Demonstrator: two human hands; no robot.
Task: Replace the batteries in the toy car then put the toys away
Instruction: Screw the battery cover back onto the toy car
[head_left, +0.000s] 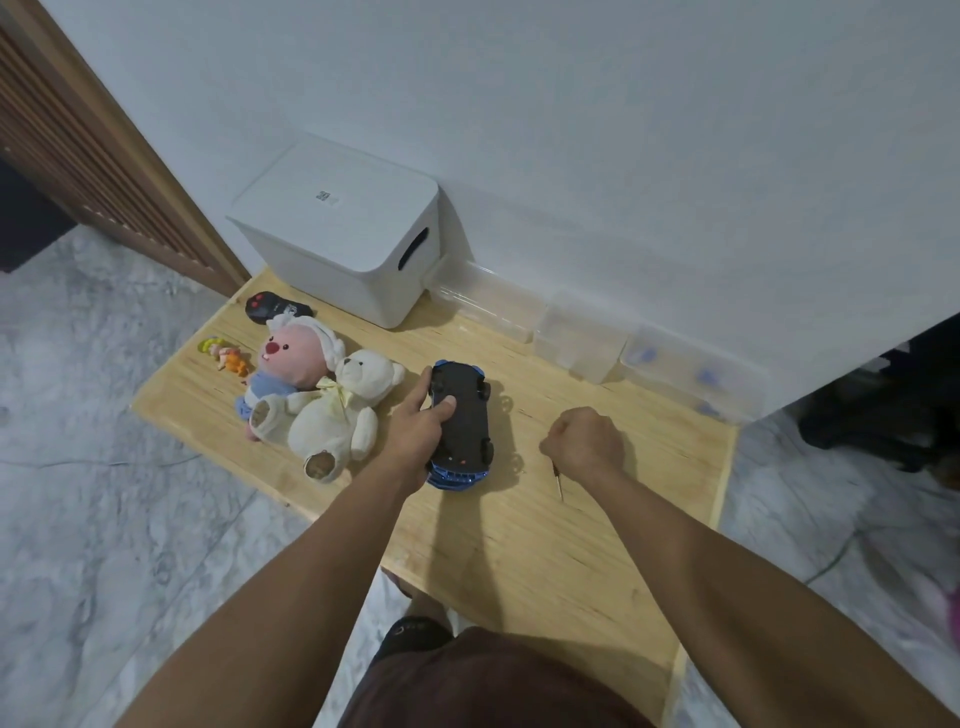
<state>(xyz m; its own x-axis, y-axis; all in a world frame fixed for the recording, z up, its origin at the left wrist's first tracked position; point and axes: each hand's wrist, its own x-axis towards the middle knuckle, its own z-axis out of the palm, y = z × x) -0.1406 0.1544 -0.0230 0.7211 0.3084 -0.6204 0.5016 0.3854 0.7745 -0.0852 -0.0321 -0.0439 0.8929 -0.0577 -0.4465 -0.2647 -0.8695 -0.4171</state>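
A blue toy car (464, 426) lies upside down on the wooden table (519, 545), its black underside facing up. My left hand (415, 423) grips its left side, thumb on the underside. To the right, my right hand (584, 441) is closed in a fist around a small screwdriver (558, 480), whose thin shaft pokes out below the hand toward the table. A white teddy bear (343, 415), a pink plush doll (291, 369), a small colourful figure (226, 356) and a black remote control (275, 306) lie left of the car.
A white lidded storage box (343, 228) stands at the back against the wall. Clear plastic containers (623, 348) line the wall to its right. Marble floor surrounds the low table; a wooden slatted panel (78, 145) rises at the left.
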